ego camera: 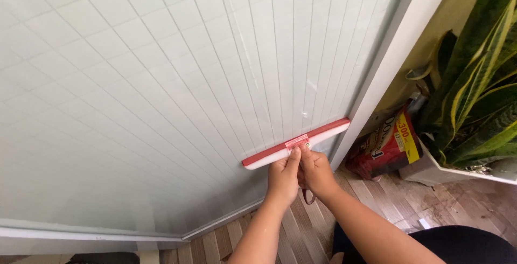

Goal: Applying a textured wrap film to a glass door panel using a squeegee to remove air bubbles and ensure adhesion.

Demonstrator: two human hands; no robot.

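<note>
Looks like home, balcony or entry corner by glass door. Cues: large glass pane in white frame, tiled wall visible through it; wood-look plank floor, damp patches; snake plant in white planter right of frame; red printed bag wedged between planter and frame. Domestic clutter, no shop or workshop fittings visible.
</note>
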